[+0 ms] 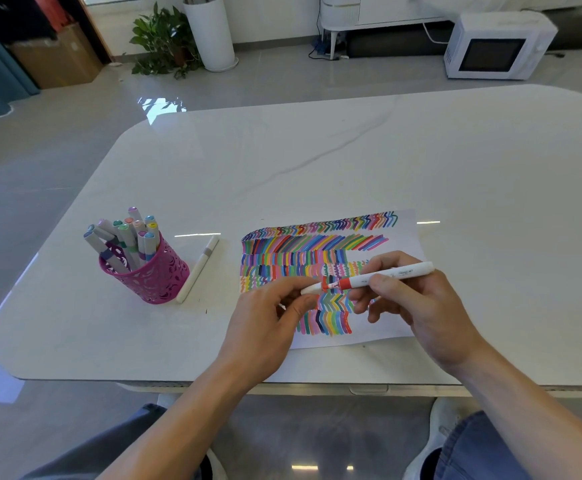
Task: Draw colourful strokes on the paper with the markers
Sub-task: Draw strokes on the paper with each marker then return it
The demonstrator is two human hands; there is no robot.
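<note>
A white sheet of paper [405,315] lies on the white table [351,161], covered with rows of colourful strokes. My right hand [421,306] grips a white marker [397,273] with a red collar, held level above the paper. My left hand [268,327] pinches the marker's white cap [312,289] right at the red tip; whether cap and tip touch is unclear. A pink cut-out pen holder [151,275] with several markers stands to the left. One white marker [197,270] lies on the table beside the holder.
The table's near edge [178,381] runs just in front of my knees. On the floor beyond the table are a potted plant [161,39], a white cylinder [211,32], a white microwave [497,45] and a cardboard box [57,57].
</note>
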